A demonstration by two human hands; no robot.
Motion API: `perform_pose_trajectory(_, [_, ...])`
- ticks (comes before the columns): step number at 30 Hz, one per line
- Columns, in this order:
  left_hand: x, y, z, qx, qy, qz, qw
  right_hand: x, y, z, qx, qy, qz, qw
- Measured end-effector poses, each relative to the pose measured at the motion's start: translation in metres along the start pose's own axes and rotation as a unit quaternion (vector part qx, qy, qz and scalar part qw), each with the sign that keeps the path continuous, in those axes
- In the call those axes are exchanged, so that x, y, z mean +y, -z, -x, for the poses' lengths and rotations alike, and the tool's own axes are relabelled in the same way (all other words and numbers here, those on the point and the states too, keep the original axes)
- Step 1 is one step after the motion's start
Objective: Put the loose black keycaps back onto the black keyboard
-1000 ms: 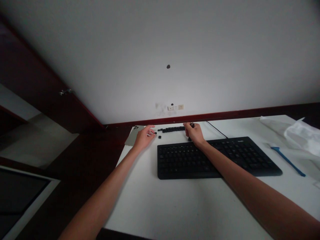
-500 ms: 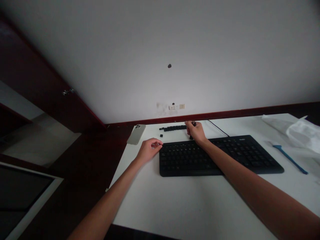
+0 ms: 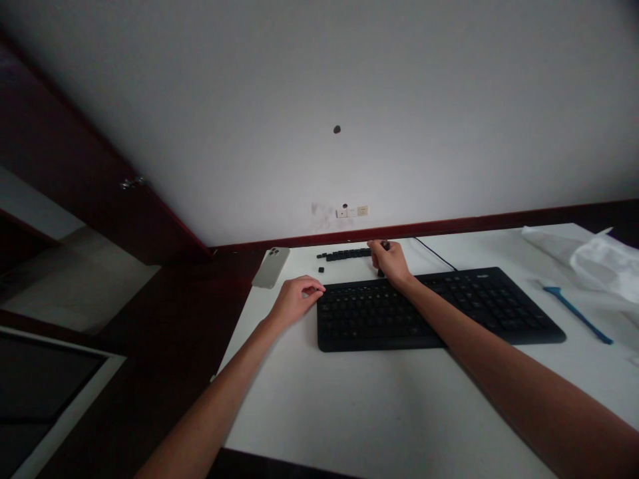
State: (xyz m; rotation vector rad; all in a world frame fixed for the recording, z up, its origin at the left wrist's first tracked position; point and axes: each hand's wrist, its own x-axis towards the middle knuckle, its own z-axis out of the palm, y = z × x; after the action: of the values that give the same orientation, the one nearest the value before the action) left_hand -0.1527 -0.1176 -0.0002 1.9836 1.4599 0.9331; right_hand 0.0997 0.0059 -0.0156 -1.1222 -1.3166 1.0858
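A black keyboard [image 3: 369, 319] lies on the white table, partly covered by my right forearm. My left hand [image 3: 295, 298] is closed at its upper left corner, with thumb and fingertips pressed on the edge. Above the keyboard's back edge, my right hand [image 3: 392, 263] is wrapped round a slim black tool [image 3: 381, 272]. The tool's dark end points down at the top of the keyboard, and its exact kind cannot be made out. Several loose black keycaps [image 3: 344, 255] lie in rows behind the keyboard, and a single keycap [image 3: 321, 269] sits apart nearer my left hand.
A phone [image 3: 271, 267] lies face down at the table's left edge. To the right are a blue brush-like tool [image 3: 579, 315] and a crumpled white plastic bag [image 3: 606, 263]. The keyboard's cable [image 3: 434, 253] runs toward the wall [image 3: 424, 133]. A dark red door [image 3: 100, 153] stands at left.
The view has shifted very slightly. Both hands stay in about the same place, the left at the keyboard corner and the right round the black tool.
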Motion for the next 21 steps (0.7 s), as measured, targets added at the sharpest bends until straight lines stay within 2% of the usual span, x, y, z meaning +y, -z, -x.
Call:
perform_pose_trajectory(11, [-0.004, -0.004, 0.001, 0.032, 0.033, 0.04, 0.998, 0.009, 0.0, -0.004, -0.006, 0.002, -0.014, 1.0])
perform_pose_trajectory(18, [-0.01, -0.006, 0.002, 0.043, 0.05, 0.059, 0.996, 0.003, 0.0, -0.002, -0.008, -0.002, -0.017, 1.0])
perform_pose_trajectory(21, [-0.009, -0.007, 0.003, 0.045, 0.035, 0.056, 0.997, 0.001, 0.0, -0.001, -0.008, 0.002, -0.006, 1.0])
